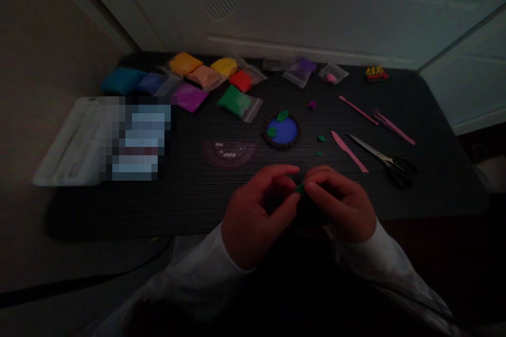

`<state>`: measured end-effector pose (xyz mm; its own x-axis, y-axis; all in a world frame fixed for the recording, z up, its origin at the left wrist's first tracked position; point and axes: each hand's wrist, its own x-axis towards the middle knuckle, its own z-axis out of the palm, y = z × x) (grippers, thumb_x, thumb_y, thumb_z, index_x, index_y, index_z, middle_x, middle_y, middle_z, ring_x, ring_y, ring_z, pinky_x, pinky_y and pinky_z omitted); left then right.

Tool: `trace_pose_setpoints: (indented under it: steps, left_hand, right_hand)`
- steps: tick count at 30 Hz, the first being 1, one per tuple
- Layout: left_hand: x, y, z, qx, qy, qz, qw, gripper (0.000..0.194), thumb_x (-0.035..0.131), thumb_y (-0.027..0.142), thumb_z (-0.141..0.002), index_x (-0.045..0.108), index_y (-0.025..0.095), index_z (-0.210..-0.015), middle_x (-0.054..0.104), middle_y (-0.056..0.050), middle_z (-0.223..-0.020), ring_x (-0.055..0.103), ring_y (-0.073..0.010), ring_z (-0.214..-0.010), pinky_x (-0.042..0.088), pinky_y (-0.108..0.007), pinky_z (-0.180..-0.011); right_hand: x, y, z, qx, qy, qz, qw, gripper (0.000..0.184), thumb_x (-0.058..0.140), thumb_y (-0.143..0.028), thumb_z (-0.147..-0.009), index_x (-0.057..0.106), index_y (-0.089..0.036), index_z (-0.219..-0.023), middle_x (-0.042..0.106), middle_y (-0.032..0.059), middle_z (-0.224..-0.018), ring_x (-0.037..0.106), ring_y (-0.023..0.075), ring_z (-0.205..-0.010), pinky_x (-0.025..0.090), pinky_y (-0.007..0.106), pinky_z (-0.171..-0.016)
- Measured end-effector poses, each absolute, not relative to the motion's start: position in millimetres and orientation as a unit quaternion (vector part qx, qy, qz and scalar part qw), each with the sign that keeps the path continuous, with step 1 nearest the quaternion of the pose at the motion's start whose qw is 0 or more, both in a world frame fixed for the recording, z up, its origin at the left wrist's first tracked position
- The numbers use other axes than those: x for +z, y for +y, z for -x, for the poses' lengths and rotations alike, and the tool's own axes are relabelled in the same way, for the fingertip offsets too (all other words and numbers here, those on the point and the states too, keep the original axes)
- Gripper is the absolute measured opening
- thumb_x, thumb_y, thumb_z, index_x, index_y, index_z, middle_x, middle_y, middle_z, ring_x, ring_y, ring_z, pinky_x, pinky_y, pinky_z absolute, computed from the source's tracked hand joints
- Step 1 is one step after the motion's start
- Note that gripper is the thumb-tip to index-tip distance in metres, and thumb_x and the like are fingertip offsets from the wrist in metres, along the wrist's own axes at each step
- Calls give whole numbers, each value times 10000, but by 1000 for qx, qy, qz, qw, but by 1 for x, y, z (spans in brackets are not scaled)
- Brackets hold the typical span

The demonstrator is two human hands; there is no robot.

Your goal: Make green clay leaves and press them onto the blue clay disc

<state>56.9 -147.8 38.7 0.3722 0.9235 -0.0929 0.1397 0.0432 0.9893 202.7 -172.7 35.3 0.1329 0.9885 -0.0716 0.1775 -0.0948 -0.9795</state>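
Close to the table's front edge, a small piece of green modelling clay (300,188) sits between my two hands. My right hand (348,202) pinches it between thumb and fingertips. On its other side, my left hand (259,210) holds it at the thumb and a bent finger, the index finger stretched out above. The fingers hide part of the clay. Just beyond lies a round clay pond (285,130) with a blue middle, a dark brown beaded rim and two green leaf shapes. Small green clay bits (321,138) lie to its right, and a curled magenta piece (312,105) lies behind them.
Bags of coloured clay, including a green one (237,102), line the back. A half-round protractor (230,154) lies left of the pond. At right are a pink clay knife (348,150), scissors (381,157), pink tweezers (395,127) and a thin pink tool (359,110). A whitish tray (75,142) stands left.
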Motion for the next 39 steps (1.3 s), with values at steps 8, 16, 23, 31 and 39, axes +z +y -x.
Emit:
trace_pose_setpoints:
  steps: [8,16,23,31,39]
  left_hand:
    - [36,-146,-57,365,449,-551,601,314,584,174,-697,530,216,-1003,586,7,-800,589,-90,-733,481,-170,-649]
    - [37,-146,-58,363,447,-533,619,287,593,179,-687,548,200,-970,589,0,-790,591,-100,-728,489,-187,-651]
    - [34,-145,-58,375,446,-493,646,280,612,183,-674,564,209,-949,598,9,-793,588,-89,-720,479,-175,-643]
    - [31,-139,-61,387,413,-329,756,239,650,158,-633,579,182,-860,599,28,-709,567,-64,-603,473,-192,-608]
    - [32,-141,-61,366,402,-319,776,200,642,140,-644,621,193,-836,634,25,-707,578,-68,-625,464,-187,-623]
  right_hand:
    - [27,-174,-203,501,-432,559,499,132,534,-304,-749,609,-204,-709,585,-2,-717,531,118,-699,419,270,-665]
    - [34,-174,-201,470,-458,605,451,76,596,-262,-675,580,-188,-671,548,-4,-677,505,113,-631,397,246,-549]
    - [34,-176,-202,426,-517,605,431,78,554,-263,-722,582,-191,-722,553,13,-730,520,131,-683,410,276,-595]
    - [32,-182,-211,132,-673,591,424,245,607,-143,-663,570,-224,-891,571,39,-834,532,182,-813,420,362,-728]
    - [39,-179,-216,44,-734,569,369,215,619,-180,-668,607,-204,-881,604,40,-820,557,162,-751,417,337,-685]
